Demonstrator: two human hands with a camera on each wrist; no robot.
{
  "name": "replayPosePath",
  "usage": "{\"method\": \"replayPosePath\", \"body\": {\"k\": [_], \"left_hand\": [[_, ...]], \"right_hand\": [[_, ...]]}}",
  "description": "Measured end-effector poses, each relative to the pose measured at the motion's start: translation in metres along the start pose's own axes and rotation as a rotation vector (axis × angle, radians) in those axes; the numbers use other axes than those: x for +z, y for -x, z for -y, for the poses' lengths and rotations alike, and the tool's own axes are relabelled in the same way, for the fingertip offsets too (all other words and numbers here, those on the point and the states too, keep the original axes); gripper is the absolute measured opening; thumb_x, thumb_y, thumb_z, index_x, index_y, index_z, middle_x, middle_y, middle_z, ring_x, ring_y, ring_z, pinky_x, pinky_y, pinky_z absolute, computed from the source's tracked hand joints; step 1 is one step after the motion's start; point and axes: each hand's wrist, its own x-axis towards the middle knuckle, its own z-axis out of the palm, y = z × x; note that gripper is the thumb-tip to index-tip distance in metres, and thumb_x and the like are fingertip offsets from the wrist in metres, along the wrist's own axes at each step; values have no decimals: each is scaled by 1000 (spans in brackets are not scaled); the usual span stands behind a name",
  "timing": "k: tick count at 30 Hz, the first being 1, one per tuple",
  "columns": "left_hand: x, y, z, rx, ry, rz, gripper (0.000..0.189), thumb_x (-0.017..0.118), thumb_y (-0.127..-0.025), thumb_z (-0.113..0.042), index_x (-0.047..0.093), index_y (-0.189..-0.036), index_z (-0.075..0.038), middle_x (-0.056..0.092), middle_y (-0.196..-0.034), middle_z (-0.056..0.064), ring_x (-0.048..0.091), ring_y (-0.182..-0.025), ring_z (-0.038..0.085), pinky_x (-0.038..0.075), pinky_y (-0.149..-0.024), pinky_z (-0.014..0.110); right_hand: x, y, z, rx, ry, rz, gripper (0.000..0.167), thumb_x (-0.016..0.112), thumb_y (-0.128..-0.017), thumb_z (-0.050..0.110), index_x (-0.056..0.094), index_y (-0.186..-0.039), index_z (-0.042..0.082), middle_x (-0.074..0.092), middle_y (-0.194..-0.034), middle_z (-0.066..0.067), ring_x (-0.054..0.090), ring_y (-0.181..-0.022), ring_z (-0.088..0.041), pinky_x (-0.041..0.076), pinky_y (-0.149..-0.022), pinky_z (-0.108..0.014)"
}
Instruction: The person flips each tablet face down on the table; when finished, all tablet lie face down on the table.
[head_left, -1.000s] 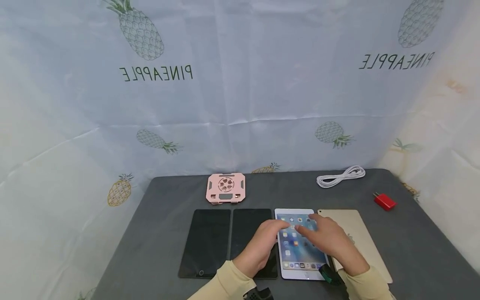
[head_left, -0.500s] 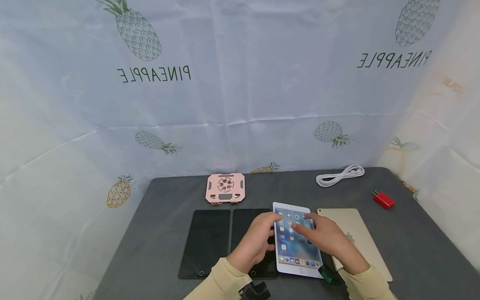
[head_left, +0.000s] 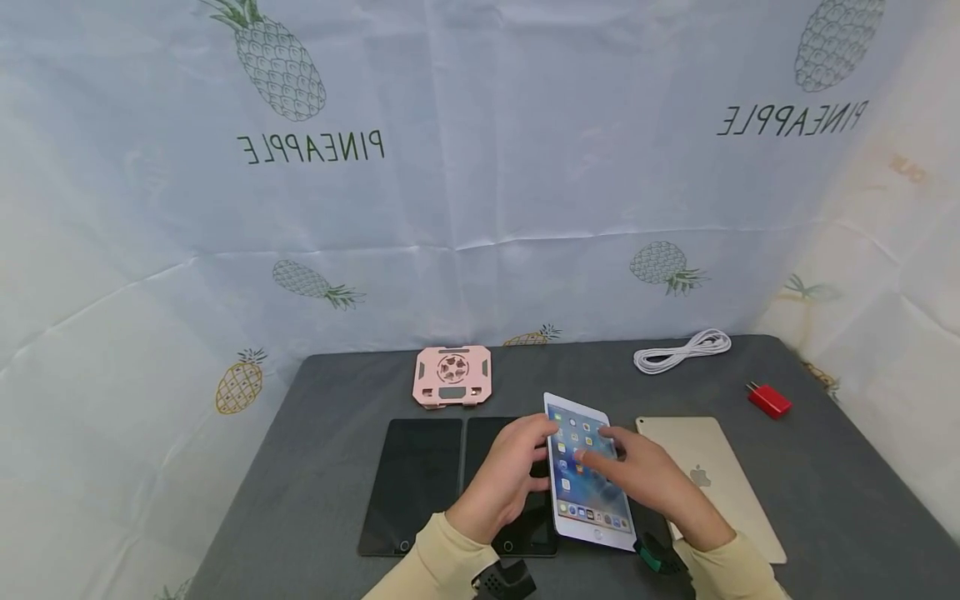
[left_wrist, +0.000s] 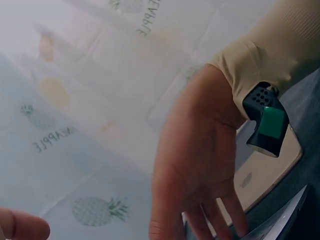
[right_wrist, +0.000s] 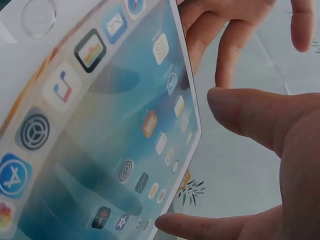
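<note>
A white tablet (head_left: 591,475) with a lit screen stands tilted, its left edge raised above the dark grey table. My left hand (head_left: 504,467) holds that left edge with its fingers, its thumb apart over the screen. On the other side, my right hand (head_left: 645,471) holds the right edge; thumb and forefinger stretch over the glass in the right wrist view, and its other fingers are hidden there. In the left wrist view the right hand (left_wrist: 197,160) points fingers down by the tablet's edge (left_wrist: 282,222). Below the left hand lies a black tablet (head_left: 487,454).
Another black tablet (head_left: 412,483) lies at left, a gold tablet (head_left: 723,479) face down at right. Behind are a pink stand (head_left: 452,377), a coiled white cable (head_left: 681,352) and a red charger plug (head_left: 769,400). A pineapple-print cloth (head_left: 480,167) hangs behind the table.
The white tablet has come up off the table, shifted left, turned slightly and tilted to the right. Both hands moved left with it, uncovering more of the gold tablet.
</note>
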Motion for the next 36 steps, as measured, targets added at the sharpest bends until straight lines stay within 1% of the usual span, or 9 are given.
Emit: {"method": "replayPosePath", "body": {"k": [5,9,16,20,23,29,36], "left_hand": [[0,4,-4,20,-21,10,68,59,-106,-33,41,-161,2,48,-155,23,52,-136,42,54,-107,66],[-2,6,-7,42,-32,12,67,59,-106,-33,40,-162,1,50,-157,23,53,-136,41,55,-108,64],[-3,10,-11,49,-51,18,69,58,-108,-35,38,-164,1,44,-162,21,50,-141,41,51,-112,66],[-2,12,-13,56,-52,20,72,58,-108,-35,35,-165,2,41,-165,22,49,-142,41,52,-112,65],[-1,13,-14,61,-54,22,73,58,-108,-34,34,-165,3,41,-164,23,48,-142,41,52,-111,64],[0,16,-14,73,-59,28,71,57,-108,-33,35,-164,4,42,-164,24,48,-140,40,53,-110,64],[-1,19,-17,86,-51,36,72,57,-108,-34,34,-165,4,38,-166,26,46,-143,44,51,-111,68]], "right_hand": [[2,1,2,-21,-25,24,95,77,-93,63,52,-154,-5,65,-143,-30,71,-120,-39,63,-90,-53],[6,2,4,-23,-54,38,98,77,-91,65,51,-156,-3,66,-144,-27,71,-121,-37,63,-90,-52],[13,3,7,-28,-118,51,97,77,-92,64,50,-157,-2,66,-145,-23,72,-120,-34,64,-89,-50],[15,4,8,-27,-156,65,94,76,-93,63,49,-157,0,67,-143,-21,72,-119,-32,64,-89,-51],[17,5,8,-27,-170,70,93,75,-94,63,49,-158,0,67,-143,-22,72,-119,-32,64,-89,-52],[19,5,9,-26,-195,79,94,75,-94,62,47,-159,0,66,-146,-23,72,-119,-32,63,-90,-54],[19,6,11,-42,-231,101,89,74,-96,60,48,-159,2,63,-149,-23,71,-122,-34,63,-93,-55]]}}
